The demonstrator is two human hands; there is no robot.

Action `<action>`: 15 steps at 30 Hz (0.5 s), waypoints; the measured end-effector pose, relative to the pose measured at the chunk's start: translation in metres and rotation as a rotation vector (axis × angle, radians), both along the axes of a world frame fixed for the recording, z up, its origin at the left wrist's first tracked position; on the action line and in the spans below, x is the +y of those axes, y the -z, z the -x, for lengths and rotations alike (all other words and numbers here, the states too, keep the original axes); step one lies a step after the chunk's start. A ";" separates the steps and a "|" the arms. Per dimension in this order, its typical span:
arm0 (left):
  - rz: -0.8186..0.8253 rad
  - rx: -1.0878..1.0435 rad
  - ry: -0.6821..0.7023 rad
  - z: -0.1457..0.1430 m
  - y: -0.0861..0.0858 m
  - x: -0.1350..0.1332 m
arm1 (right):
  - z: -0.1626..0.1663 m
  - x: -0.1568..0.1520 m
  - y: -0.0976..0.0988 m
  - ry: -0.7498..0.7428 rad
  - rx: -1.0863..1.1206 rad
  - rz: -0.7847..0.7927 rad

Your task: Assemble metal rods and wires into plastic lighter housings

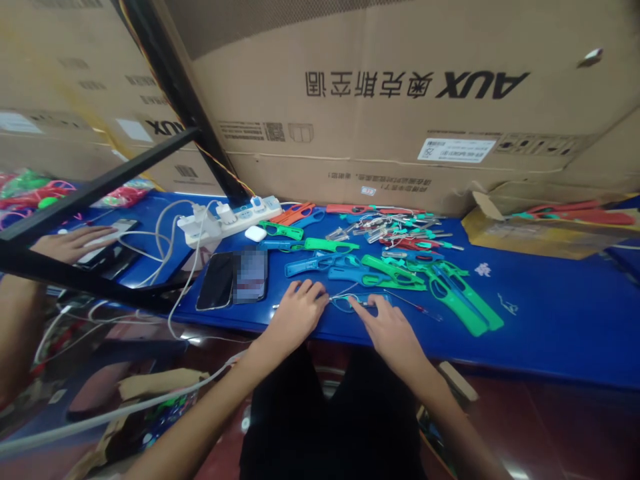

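Note:
My left hand (296, 312) and my right hand (386, 325) rest near the front edge of the blue table (550, 327). Both pinch a small blue plastic piece with a thin wire (350, 300) lying flat between them. Just behind lies a heap of green and blue plastic handle parts (400, 273). Further back sit small metal pieces with green and red ends (395, 233). A thin red-tipped rod (415, 307) lies to the right of my right hand.
Two phones (233, 280) lie left of my left hand. A white power strip (230, 217) with cables and an earbud case (255, 233) sit behind. Another person's hand (70, 243) rests on a phone at far left. Cardboard boxes (400, 100) wall off the back.

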State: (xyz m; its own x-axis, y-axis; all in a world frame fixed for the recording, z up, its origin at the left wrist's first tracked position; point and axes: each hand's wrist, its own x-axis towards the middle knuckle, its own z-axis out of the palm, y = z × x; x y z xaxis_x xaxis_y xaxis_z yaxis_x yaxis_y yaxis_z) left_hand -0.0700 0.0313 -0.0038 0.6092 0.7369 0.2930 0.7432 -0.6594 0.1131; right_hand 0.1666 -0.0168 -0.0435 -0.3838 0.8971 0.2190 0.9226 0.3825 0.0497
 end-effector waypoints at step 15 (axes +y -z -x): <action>0.092 -0.161 -0.051 0.012 0.019 0.005 | 0.003 0.000 0.001 0.011 0.043 -0.023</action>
State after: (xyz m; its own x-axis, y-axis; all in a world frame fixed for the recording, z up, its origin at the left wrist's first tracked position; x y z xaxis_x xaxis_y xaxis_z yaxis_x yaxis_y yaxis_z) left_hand -0.0824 0.0362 -0.0228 0.5214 0.7937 0.3133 0.7428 -0.6029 0.2912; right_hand 0.1632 -0.0170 -0.0444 -0.3641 0.8956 0.2557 0.9281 0.3719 0.0189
